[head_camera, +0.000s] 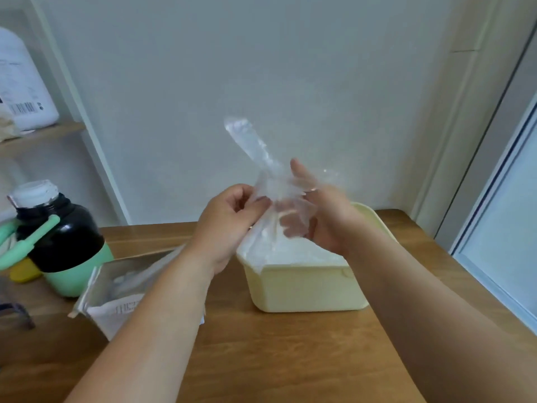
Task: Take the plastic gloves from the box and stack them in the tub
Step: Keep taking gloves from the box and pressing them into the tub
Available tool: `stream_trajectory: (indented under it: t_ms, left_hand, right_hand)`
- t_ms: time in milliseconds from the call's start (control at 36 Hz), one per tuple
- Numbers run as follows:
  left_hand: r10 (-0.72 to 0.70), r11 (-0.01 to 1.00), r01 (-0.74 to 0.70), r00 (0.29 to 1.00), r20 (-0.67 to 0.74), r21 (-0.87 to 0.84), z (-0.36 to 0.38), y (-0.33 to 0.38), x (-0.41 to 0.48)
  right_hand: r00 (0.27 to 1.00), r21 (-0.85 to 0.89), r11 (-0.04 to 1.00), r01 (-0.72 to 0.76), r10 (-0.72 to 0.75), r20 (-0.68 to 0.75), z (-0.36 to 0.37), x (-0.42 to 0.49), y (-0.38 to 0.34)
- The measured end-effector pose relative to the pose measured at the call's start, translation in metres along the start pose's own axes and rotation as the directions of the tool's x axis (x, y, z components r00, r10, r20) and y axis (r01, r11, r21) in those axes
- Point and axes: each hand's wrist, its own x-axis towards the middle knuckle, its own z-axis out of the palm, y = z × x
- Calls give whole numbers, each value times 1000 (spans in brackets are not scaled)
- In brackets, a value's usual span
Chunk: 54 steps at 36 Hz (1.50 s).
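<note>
One clear plastic glove [263, 175] is held in the air just above the tub [305, 289], between both hands. Left hand [229, 225] pinches the film at its edge, thumb against forefinger. Right hand [325, 222] curls its lower fingers into the film, forefinger raised. Stack of gloves [293, 251] fills the tub near the rim. Box [116, 295] sits open on the worktop [261, 359], left. Film judged near weightless, limp, clingy: hold at opposite edges and lay it flat.
</note>
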Motion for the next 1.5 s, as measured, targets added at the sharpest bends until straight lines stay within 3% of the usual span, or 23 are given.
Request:
stream_trajectory:
  t_ms: [83, 167, 250, 389, 500, 556, 667, 750, 889, 1000, 1056, 1111, 1167, 1222, 1250, 1306, 1361, 1417, 1500]
  left_hand:
    - [-124, 964, 77, 977, -172, -254, 11, -1, 9]
    - [-136, 965, 71, 959, -248, -254, 21, -5, 16]
    - [-149, 952, 78, 962, -228, -295, 35, -5, 19]
    - [-182, 952, 132, 969, -165, -275, 37, -12, 21]
    - [-227, 958, 192, 962, -152, -216, 31, -20, 22]
    - [-209, 969, 183, 967, -148, -169, 32, -21, 21]
    - [-225, 961, 187, 958, -178, -205, 33, -21, 22]
    - [-267, 939, 213, 946, -185, -269, 33, -21, 22]
    - [-295, 946, 267, 945, -145, -182, 30, -23, 21]
    - [-268, 962, 225, 882, -388, -154, 14, -27, 28]
    - [-182, 977, 212, 825, -535, -6, 6, -29, 29]
    - [-21, 951, 198, 809, -588, 237, 2, -26, 23]
    - [226, 842, 99, 828, -513, 530, 6, -20, 16]
    - [454, 682, -144, 852, -261, 717, 12, -13, 13]
    - [487, 627, -272, 868, -96, 730, 17, -10, 13]
    - [347, 617, -401, 911, 223, 678, 26, -6, 13]
    - [73, 627, -374, 902, 426, 683, 34, -8, 17]
    - [-105, 607, -321, 875, 473, 727, 39, -12, 25]
    - [-312, 532, -249, 831, 461, 809, 41, -13, 34]
  right_hand:
    - [998, 54, 996, -69, 69, -4, -16, -6, -2]
    - [988, -79, 987, -139, 144, 61, -23, -10, 6]
    - [994, -103, 989, -107, 103, -42, -23, -6, 14]
    - [940, 124, 990, 65, -19, -342, -34, 1, 8]
    - [885, 223, 970, 98, 18, -465, -43, 6, 7]
    - [875, 181, 983, 42, 52, -482, -44, 7, 8]
    - [924, 80, 993, -87, 110, -366, -39, 4, 16]
    - [909, 95, 993, -67, 101, -406, -38, 6, 24]
    - [873, 223, 974, 37, 76, -481, -44, 8, 22]
    - [890, 14, 994, -104, 100, -444, -53, 4, 17]
    - [888, -161, 964, -211, 120, -444, -63, 5, 18]
    - [882, -354, 880, -316, 135, -452, -70, 6, 19]
    - [887, -525, 756, -390, 156, -434, -75, 6, 19]
    - [882, -643, 634, -430, 144, -448, -78, 7, 17]
    - [880, -701, 559, -443, 122, -459, -79, 8, 17]
    - [882, -808, 367, -461, 88, -463, -78, 7, 18]
    - [898, -863, 259, -434, 50, -436, -79, 7, 23]
    - [929, -913, 183, -364, 0, -370, -82, 5, 25]
    - [960, -966, -24, -257, -118, -253, -83, -1, 24]
